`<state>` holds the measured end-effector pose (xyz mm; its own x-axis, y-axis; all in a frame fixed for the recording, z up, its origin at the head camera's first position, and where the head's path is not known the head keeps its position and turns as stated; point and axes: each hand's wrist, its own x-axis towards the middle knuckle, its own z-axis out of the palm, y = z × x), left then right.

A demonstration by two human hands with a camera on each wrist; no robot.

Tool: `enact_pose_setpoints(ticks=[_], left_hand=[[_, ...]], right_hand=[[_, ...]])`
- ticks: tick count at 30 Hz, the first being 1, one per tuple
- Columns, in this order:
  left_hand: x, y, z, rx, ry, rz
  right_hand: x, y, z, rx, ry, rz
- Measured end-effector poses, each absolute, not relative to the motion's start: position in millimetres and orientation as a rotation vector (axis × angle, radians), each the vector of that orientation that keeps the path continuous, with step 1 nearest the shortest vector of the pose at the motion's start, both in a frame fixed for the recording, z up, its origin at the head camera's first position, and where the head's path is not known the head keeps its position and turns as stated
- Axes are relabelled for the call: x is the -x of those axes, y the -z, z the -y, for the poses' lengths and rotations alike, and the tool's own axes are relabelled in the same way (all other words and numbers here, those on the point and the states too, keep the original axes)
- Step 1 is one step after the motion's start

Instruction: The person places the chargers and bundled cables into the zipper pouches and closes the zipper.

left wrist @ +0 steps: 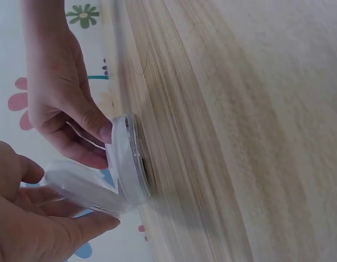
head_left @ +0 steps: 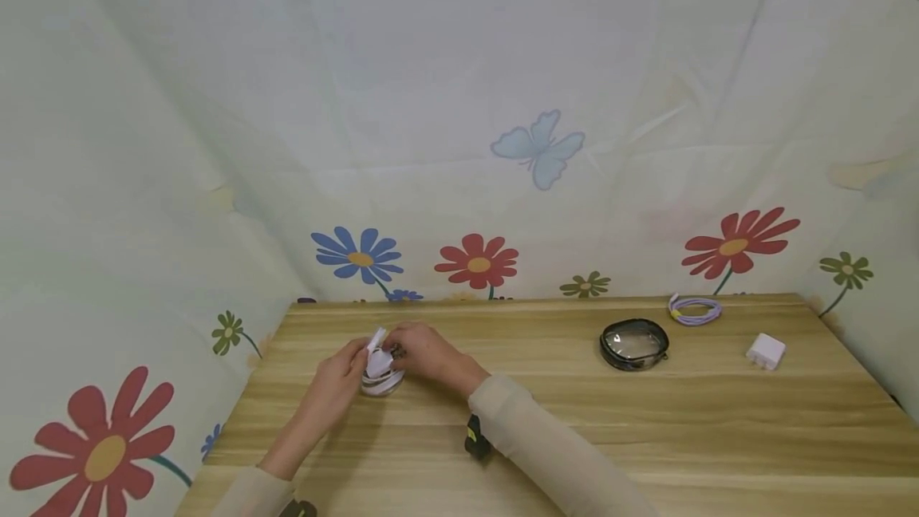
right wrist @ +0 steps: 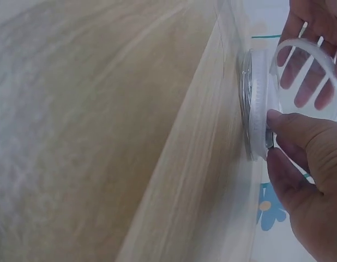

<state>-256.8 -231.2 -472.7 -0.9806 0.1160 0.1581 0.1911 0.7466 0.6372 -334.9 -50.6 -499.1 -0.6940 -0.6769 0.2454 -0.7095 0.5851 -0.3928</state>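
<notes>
A small clear zip case with white trim [head_left: 383, 383] stands opened on the left part of the table, its base on the wood. My left hand [head_left: 333, 380] holds the raised clear lid [right wrist: 305, 46] between thumb and fingers. From the other side my right hand [head_left: 431, 356] reaches into the case, thumb and fingertips at the white rim [right wrist: 259, 103]. Between them shows a small dark, shiny thing [right wrist: 270, 140], mostly hidden by the fingers; I cannot tell its kind. In the left wrist view, the right fingertips lie against the inside of the base [left wrist: 127, 161].
Further right on the wooden table [head_left: 546, 405] sits a black-trimmed clear case [head_left: 635, 344]. A coiled lilac cable [head_left: 695, 311] with a yellow tie lies near the back edge. A white plug adapter [head_left: 767, 351] is at the right. A flowered cloth [head_left: 431, 182] hangs behind.
</notes>
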Motion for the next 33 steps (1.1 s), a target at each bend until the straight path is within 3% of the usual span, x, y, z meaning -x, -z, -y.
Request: enact_pose_setpoints(ticks=[10,23,33], left_hand=[[259.8,474.6,227.4,0.281,0.989,2.858],[269.5,489.4,212.8,0.499,0.624,2.889],[284.2,496.4,234.5,1.111,0.314,2.741]], right_hand=[[337.5,490.9,24.0,-0.992,-1.131,2.864],[344.8,489.3,0.2,-0.953,-1.108,2.923],[345.0,484.4,-3.1,-1.006,-1.055,2.947]])
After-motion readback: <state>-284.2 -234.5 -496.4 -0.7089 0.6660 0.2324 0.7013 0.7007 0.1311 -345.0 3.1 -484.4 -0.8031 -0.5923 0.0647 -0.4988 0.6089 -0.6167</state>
